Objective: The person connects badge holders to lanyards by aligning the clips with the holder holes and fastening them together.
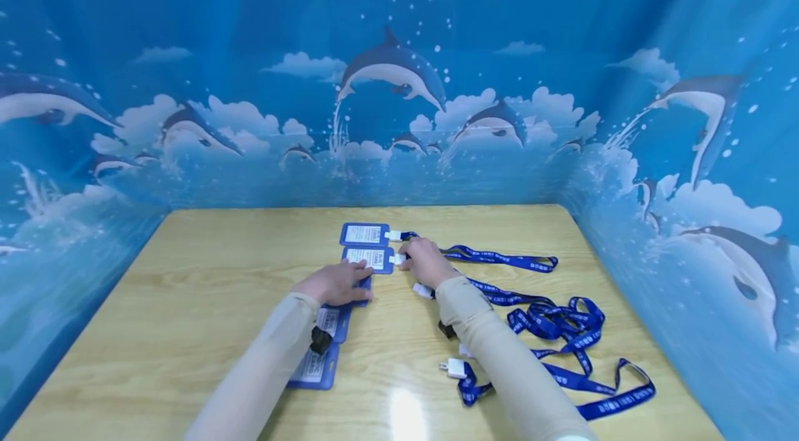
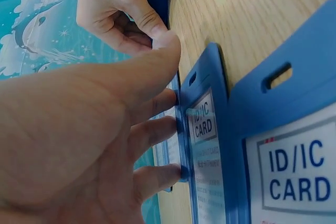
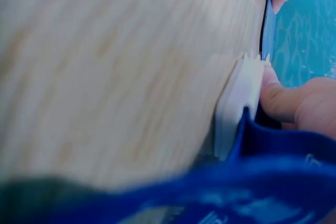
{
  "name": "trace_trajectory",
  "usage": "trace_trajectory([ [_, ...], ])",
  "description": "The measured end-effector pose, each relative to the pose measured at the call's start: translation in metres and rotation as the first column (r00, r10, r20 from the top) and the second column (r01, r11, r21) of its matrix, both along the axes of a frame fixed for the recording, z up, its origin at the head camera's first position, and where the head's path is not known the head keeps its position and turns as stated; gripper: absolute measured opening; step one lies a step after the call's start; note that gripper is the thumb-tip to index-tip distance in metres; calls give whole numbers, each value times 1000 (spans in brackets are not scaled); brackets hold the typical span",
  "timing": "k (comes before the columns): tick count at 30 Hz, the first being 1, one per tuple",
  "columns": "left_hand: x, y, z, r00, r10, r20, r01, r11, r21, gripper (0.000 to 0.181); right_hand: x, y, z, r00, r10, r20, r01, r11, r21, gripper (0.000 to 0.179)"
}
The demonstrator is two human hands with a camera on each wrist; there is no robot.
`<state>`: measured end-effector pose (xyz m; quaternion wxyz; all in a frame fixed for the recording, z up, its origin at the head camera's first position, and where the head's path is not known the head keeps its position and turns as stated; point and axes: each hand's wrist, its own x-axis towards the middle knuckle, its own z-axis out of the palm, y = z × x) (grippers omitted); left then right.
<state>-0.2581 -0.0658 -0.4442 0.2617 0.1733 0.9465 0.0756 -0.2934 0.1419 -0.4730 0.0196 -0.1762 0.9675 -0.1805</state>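
My left hand (image 1: 333, 284) lies over a column of blue ID card holders, its fingertips pressing the edge of the second card holder (image 1: 367, 258). In the left wrist view the fingers of the left hand (image 2: 121, 129) are extended beside another card holder (image 2: 205, 129). My right hand (image 1: 429, 262) pinches the white clip (image 1: 398, 259) at that second holder's slotted end. The top card holder (image 1: 365, 234) has a white clip and a blue lanyard (image 1: 499, 257) attached. Close under the right hand (image 3: 310, 103) in the right wrist view lies another white clip (image 3: 239, 108) on its lanyard.
Nearer card holders (image 1: 315, 368) lie partly under my left forearm. Right of centre, several blue lanyards (image 1: 562, 323) lie loosely tangled, some under my right forearm, with a loose white clip (image 1: 454, 367). A dolphin-print curtain (image 1: 399, 170) borders the wooden table (image 1: 218, 261).
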Motion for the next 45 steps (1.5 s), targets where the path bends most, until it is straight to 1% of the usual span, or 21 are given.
trace_trajectory([
  [3,-1,1,0,1000,-1,7,1,1000,4,62,1,1,-2,1000,-16,22,16,1000,-10,30],
  [5,-2,0,0,1000,9,14,-9,1000,11,61,1,1,-3,999,-16,28,17,1000,-20,30],
  [7,-3,-1,1,999,32,24,-32,999,17,59,0,1,-3,999,-13,31,14,1000,-21,31],
  [10,-5,-1,3,998,60,25,-60,998,17,58,-2,2,0,1000,10,24,-9,1000,-29,33],
  [13,-7,0,4,998,60,18,-60,998,6,58,-4,9,5,1000,17,4,-17,999,-50,35],
  [15,-7,0,4,998,53,15,-53,999,1,58,-4,16,10,1000,-3,2,3,997,-79,36],
  [18,-8,1,5,999,49,7,-49,999,13,58,1,31,21,999,-45,-4,44,990,-137,34],
  [22,-8,-2,8,998,57,2,-57,997,53,57,12,46,36,996,-78,-38,69,977,-200,32],
  [26,-8,-4,9,998,59,15,-61,993,99,56,27,54,43,991,-117,-66,100,970,-222,30],
  [28,-6,-5,8,997,75,24,-77,990,115,57,34,55,44,989,-134,-57,117,965,-234,29],
  [30,-3,-6,7,997,75,19,-77,989,126,57,42,55,42,989,-139,-45,124,962,-242,28],
  [35,5,-17,12,998,54,-39,-47,987,151,58,51,51,40,991,-134,-6,128,959,-253,27],
  [37,9,-23,15,997,47,-63,-36,984,175,58,54,50,40,991,-132,3,129,962,-239,26],
  [41,17,-31,25,995,54,-80,-35,975,221,57,57,49,35,993,-118,20,120,974,-194,24],
  [45,24,-33,33,993,56,-102,-32,974,225,58,60,47,25,993,-105,49,112,980,-167,25],
])
